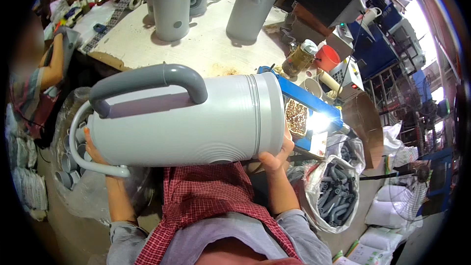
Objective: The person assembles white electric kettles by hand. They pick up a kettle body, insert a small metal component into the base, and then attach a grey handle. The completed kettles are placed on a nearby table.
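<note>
The jug (pixel 196 127) is held sideways above the lap, left hand (pixel 94 149) around its base, partly hidden, right hand (pixel 279 153) clasping the wider end. Close by that end, the blue frame (pixel 303 90) with a lit lamp (pixel 320 121) crowds the right side. Beyond, other jugs (pixel 252 12) stand on the table (pixel 208 34). A sack (pixel 310 198) holds grey handles (pixel 338 201). Lower right, a pack (pixel 364 254) bears green print, too small to read.
</note>
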A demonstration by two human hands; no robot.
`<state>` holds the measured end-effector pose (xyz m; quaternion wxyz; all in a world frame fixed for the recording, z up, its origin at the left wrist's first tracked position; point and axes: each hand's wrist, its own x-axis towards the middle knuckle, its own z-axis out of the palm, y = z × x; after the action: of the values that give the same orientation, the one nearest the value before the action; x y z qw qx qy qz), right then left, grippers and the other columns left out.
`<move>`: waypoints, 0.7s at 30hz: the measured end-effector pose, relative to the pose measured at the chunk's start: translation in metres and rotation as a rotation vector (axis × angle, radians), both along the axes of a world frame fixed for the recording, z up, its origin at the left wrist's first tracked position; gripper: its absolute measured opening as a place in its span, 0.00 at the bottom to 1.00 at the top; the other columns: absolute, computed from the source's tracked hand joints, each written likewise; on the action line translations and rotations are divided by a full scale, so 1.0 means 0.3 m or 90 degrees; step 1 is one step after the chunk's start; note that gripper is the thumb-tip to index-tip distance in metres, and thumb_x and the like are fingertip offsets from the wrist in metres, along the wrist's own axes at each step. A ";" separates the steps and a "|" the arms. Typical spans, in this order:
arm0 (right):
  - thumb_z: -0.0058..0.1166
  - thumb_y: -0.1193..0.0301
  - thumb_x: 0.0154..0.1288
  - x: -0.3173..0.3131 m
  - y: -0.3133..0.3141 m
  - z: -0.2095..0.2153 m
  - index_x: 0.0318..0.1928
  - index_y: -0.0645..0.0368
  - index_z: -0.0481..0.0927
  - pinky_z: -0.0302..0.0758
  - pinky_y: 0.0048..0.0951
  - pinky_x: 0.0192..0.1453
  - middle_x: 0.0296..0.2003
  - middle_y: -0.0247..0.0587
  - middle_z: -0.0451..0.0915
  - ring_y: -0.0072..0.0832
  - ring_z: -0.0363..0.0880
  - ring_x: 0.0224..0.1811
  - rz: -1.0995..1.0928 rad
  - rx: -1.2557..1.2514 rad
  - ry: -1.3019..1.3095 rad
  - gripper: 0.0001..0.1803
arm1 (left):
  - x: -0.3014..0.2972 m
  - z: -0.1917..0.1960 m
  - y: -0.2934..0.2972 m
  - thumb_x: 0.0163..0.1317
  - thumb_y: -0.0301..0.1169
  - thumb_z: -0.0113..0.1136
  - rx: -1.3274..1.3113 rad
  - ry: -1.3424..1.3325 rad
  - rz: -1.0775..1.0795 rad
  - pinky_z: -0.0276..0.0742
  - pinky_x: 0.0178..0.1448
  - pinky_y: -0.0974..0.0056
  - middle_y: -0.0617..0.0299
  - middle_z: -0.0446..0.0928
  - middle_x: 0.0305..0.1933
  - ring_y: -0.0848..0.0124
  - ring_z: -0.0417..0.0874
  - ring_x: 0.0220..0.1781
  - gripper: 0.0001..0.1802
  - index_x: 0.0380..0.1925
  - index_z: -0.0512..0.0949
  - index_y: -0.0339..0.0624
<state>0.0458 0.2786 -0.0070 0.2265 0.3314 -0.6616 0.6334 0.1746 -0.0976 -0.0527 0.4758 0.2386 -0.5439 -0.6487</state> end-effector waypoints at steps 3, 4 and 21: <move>0.66 0.47 0.43 0.001 -0.011 -0.003 0.37 0.73 0.81 0.69 0.33 0.44 0.39 0.50 0.74 0.37 0.71 0.40 0.035 0.031 -0.012 0.36 | 0.059 -0.049 -0.093 0.73 0.46 0.40 -0.010 -0.012 0.016 0.81 0.35 0.67 0.59 0.82 0.27 0.72 0.82 0.27 0.27 0.32 0.82 0.36; 0.66 0.47 0.42 0.011 -0.027 -0.006 0.37 0.72 0.81 0.69 0.33 0.44 0.38 0.50 0.74 0.36 0.71 0.39 0.032 0.010 -0.029 0.36 | 0.061 -0.009 -0.079 0.73 0.44 0.41 0.090 0.002 -0.021 0.80 0.35 0.68 0.59 0.82 0.31 0.73 0.83 0.30 0.24 0.35 0.81 0.37; 0.62 0.55 0.47 0.013 -0.086 0.027 0.39 0.69 0.79 0.69 0.31 0.40 0.37 0.46 0.73 0.35 0.71 0.35 0.106 0.079 -0.039 0.28 | 0.003 0.004 -0.076 0.71 0.42 0.49 0.279 0.099 -0.099 0.77 0.46 0.68 0.60 0.81 0.42 0.72 0.81 0.41 0.20 0.48 0.77 0.35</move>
<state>0.0496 0.2529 0.0011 0.1319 0.3790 -0.6766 0.6174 0.1756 -0.1206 -0.0515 0.4016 0.2426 -0.3687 -0.8024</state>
